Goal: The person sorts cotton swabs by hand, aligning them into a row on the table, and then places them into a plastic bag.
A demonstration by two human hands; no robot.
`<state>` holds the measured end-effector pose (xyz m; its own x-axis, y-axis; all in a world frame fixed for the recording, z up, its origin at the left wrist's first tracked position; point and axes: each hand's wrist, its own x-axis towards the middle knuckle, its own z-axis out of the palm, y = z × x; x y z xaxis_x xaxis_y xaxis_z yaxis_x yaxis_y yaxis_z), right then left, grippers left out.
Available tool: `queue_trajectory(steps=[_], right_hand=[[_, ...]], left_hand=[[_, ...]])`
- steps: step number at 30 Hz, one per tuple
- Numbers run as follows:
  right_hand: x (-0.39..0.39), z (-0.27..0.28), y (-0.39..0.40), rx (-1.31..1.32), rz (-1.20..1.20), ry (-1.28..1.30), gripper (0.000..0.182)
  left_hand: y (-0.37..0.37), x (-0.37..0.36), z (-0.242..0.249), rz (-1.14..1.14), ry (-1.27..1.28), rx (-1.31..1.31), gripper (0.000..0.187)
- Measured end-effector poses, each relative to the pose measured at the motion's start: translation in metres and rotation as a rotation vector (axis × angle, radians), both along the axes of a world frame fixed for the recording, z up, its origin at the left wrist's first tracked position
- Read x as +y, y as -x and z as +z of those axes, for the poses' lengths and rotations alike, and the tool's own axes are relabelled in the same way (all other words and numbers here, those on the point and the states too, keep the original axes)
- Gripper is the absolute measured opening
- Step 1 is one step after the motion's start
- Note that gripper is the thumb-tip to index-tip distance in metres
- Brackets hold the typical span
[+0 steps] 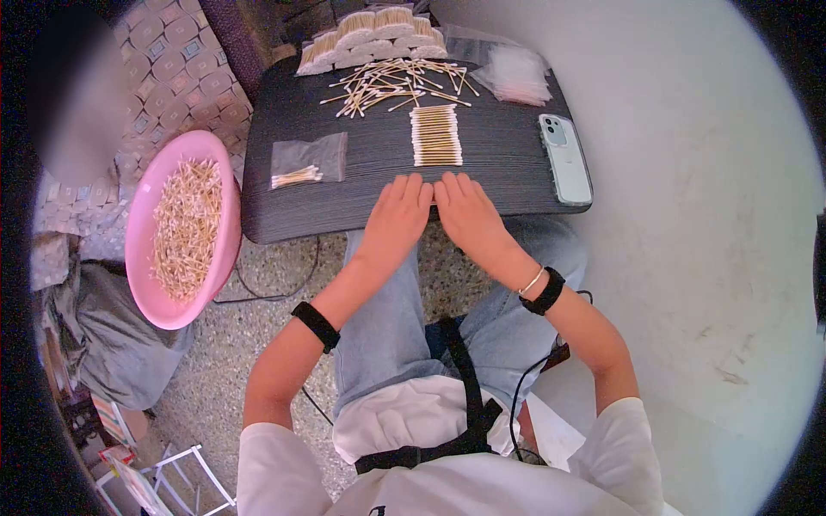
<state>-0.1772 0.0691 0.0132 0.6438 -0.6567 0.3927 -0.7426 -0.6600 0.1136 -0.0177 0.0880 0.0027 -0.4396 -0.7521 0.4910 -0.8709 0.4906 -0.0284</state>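
My left hand [400, 203] and my right hand [465, 206] are side by side at the table's front edge, thumb sides almost touching. Their fingers are closed and bent downward; the backs of the hands hide whatever the fingertips hold. Just beyond them lies a neat row of cotton swabs [436, 136], set parallel. A loose heap of cotton swabs [391, 83] spreads behind that row. Left of my hands is a clear plastic bag [314, 155] with several cotton swabs [297, 175] in its lower part.
Packed swab bags [375, 33] are stacked at the dark table's [370, 206] back. Empty plastic bags [514, 76] lie at the back right, above a phone [567, 162]. A pink basin [142, 224] full of swabs stands left. A white wall [688, 215] borders the right.
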Motion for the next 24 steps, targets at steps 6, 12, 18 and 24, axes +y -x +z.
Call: queue_trajectory(steps=[6,12,18,24], right_hand=[[-0.001,-0.002,0.003,0.006,0.014,0.028,0.008],[0.0,0.001,0.0,0.023,0.021,0.01,0.009],[0.016,0.013,-0.001,-0.055,0.044,-0.183,0.008],[0.027,0.035,0.013,-0.196,0.215,-0.932,0.021]], left_hand=[[0.0,-0.005,-0.001,-0.007,-0.073,-0.087,0.017],[-0.002,-0.007,-0.006,-0.039,-0.047,-0.059,0.012],[-0.017,0.003,0.002,-0.155,-0.125,0.06,0.009],[-0.035,0.032,0.021,-0.334,-0.475,0.302,0.019]])
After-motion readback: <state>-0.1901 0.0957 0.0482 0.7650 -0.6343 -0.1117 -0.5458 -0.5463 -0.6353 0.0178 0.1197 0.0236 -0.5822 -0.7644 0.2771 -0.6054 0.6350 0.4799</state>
